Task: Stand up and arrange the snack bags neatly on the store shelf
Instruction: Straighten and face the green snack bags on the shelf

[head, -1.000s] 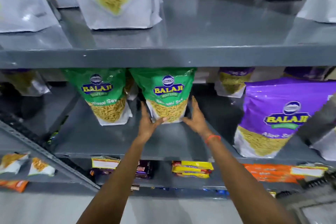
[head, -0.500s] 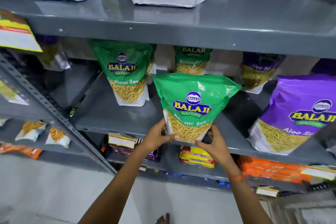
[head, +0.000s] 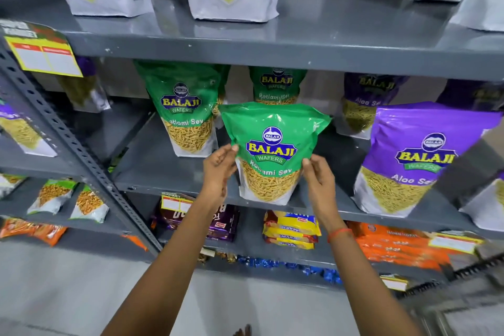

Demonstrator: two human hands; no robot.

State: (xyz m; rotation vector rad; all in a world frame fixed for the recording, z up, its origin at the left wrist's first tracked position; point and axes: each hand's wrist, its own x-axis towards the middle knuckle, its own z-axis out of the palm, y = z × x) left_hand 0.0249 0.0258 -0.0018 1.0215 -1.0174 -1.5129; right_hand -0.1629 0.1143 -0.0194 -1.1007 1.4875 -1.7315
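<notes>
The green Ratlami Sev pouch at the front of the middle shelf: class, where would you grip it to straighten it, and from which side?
Probably by its two side edges around mid-height, coming from the front. The green Ratlami Sev pouch stands upright facing outward, wide and flat, and its side edges are clear. The left hand and right hand already pinch those edges.

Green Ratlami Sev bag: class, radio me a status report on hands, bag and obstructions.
Left hand and right hand pinch the green bag sides. Bag upright at shelf front edge. Nothing blocking; purple bag stands clear.
</notes>
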